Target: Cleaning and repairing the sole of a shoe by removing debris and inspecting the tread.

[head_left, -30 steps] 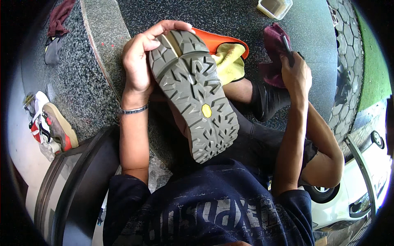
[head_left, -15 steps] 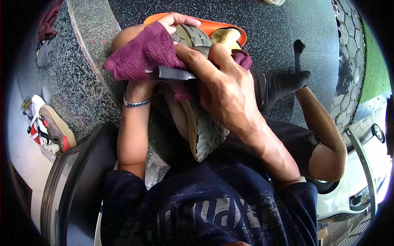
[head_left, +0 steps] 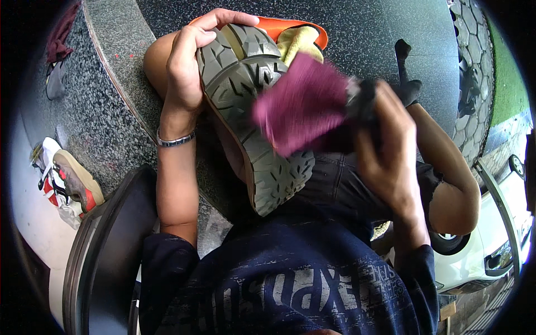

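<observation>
A shoe (head_left: 237, 92) with a chunky grey-green tread is tilted over my lap, its sole turned up toward me. My left hand (head_left: 187, 61) grips its far end, thumb at the sole's edge and fingers over the top. A maroon cloth (head_left: 310, 106), smeared by motion, hangs from my right hand (head_left: 388, 148) over the right side of the sole. Dark material shows in that hand next to the cloth, too blurred to name. Behind the shoe lie a yellow cloth (head_left: 298, 43) and an orange object (head_left: 273, 25), partly hidden.
To the left, another shoe (head_left: 78, 176) lies beside white and red items. A black curved chair-like edge (head_left: 120, 240) stands near my left arm. My bent leg with a black sock (head_left: 410, 89) is at the right; a white car (head_left: 474, 251) stands beyond it.
My right hand has moved right, carrying the maroon cloth off my left hand and away from most of the sole. The tread now shows widely, with the left hand uncovered.
</observation>
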Motion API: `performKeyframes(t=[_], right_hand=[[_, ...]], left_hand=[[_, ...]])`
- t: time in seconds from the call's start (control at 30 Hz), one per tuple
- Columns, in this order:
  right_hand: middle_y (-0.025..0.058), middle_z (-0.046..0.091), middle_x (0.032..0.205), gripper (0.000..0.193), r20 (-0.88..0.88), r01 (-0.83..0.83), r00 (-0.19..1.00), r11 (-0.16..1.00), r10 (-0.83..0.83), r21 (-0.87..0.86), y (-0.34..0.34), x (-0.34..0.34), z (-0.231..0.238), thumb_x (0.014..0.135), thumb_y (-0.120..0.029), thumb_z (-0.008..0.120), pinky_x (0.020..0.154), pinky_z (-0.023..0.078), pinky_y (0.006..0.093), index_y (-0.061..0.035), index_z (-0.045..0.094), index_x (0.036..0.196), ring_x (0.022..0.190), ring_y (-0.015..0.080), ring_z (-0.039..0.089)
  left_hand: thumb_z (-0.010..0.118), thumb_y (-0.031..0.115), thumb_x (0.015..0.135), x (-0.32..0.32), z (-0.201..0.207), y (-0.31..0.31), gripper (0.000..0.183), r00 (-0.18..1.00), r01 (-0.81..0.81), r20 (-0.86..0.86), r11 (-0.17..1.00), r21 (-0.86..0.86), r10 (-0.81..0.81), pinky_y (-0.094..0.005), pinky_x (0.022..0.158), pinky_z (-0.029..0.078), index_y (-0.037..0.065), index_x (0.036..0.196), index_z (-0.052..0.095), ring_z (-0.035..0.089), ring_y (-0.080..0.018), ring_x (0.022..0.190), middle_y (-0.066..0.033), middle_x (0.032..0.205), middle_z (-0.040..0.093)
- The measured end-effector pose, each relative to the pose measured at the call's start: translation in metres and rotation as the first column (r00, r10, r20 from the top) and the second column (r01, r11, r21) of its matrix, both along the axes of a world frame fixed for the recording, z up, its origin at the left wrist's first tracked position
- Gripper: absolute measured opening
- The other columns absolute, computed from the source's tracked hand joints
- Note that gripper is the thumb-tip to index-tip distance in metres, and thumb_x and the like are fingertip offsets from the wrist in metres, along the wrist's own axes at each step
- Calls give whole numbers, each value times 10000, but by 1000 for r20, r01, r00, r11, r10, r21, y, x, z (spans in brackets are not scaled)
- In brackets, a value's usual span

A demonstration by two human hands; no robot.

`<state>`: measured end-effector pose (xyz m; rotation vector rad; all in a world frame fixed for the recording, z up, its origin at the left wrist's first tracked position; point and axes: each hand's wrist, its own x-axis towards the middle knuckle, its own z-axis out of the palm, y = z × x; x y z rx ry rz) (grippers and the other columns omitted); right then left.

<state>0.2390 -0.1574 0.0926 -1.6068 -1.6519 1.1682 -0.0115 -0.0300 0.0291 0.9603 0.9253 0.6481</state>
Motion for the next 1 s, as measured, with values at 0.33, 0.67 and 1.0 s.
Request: performKeyframes(t=[0.33,0.67,1.0], right_hand=[[110,624,1002,422,99,49,992,963,-78,266,42,-75,-48,854,-178,729,633,561,456,-218,646,1265,790,346,691],[103,536,839,649,19,-7,1000,1000,7,11,-79,-59,-43,684,-1,678,533,537,410,-62,617,1328,616,304,626],[120,715,832,214,-330,509,843,827,-424,238,38,-19,-59,937,-54,630,643,541,322,-9,598,1144,743,198,698]], left_hand=[[384,484,1015,-8,-16,-10,620,992,49,108,992,118,-61,-310,937,552,-54,1225,610,682,-162,1018,-109,1118,691],[381,156,877,16,-1,-14,431,975,220,-32,975,11,-220,-275,855,537,-105,1064,668,681,-160,851,-159,938,727],[356,206,883,7,-1,-8,490,991,110,81,991,-73,-104,-348,953,528,-115,1153,608,666,-231,1041,-214,1116,683]])
